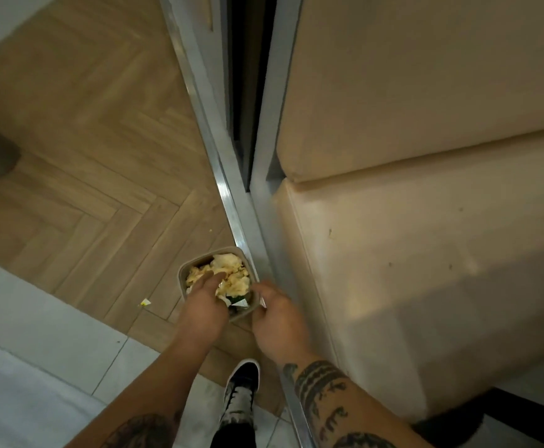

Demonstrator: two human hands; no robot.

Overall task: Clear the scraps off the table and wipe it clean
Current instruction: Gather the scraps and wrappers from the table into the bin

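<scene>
The tub (216,279) sits low over the wood floor (86,156), right beside the metal rail (232,202) of what looks like a sliding door. It is a squarish, round-cornered container of tan card or fibre, heaped with pale yellow crumpled scraps (228,273) and a bit of green-and-white wrapper (238,300) at its near edge.

Both hands are at its near side, so the tub lies straight ahead of them. The left hand (203,305) reaches over the rim, fingers spread and pressing down on the scraps, not closed around anything. The right hand (278,313) is at the near right corner, thumb towards the rim; whether it grips the wall or only steadies it I cannot tell. Whether the tub rests on the floor or is held just above it is also unclear.

One small yellow-white scrap (144,302) lies loose on the floor, left of the tub, nearer the left hand. A beige padded seat (425,221), smooth and lightly speckled, fills the right. A dark shoe (243,379) stands on pale tile below.
</scene>
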